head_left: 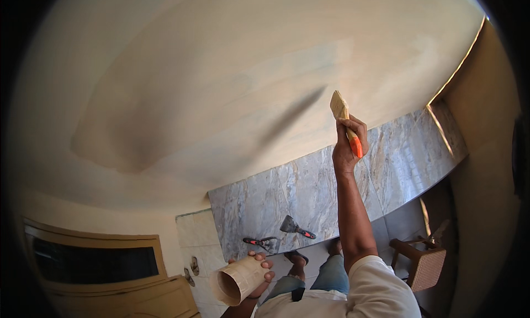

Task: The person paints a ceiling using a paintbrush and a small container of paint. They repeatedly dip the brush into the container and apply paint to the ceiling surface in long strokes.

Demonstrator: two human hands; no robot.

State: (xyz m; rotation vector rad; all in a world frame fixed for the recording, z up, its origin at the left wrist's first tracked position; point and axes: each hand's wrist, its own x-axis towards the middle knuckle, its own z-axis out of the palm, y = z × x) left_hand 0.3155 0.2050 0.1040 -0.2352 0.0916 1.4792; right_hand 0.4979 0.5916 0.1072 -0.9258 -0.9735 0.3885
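Note:
My right hand (352,135), on an outstretched arm, is closed round a paintbrush (339,104) with an orange-ended wooden handle. The bristles point up and are coated in a cream colour, at or close to the cream wall (248,75); whether they touch it I cannot tell. Low in the picture my left hand (265,268) grips a cream-smeared cylindrical container (237,282), tilted with its mouth toward the lower left. How much is inside does not show.
On the grey marbled ledge (314,180) lie a putty knife (296,228) and a red-and-black hand tool resembling pliers (260,243). A woven-seat stool (422,265) stands at the lower right. At the lower left is a wooden door (127,298).

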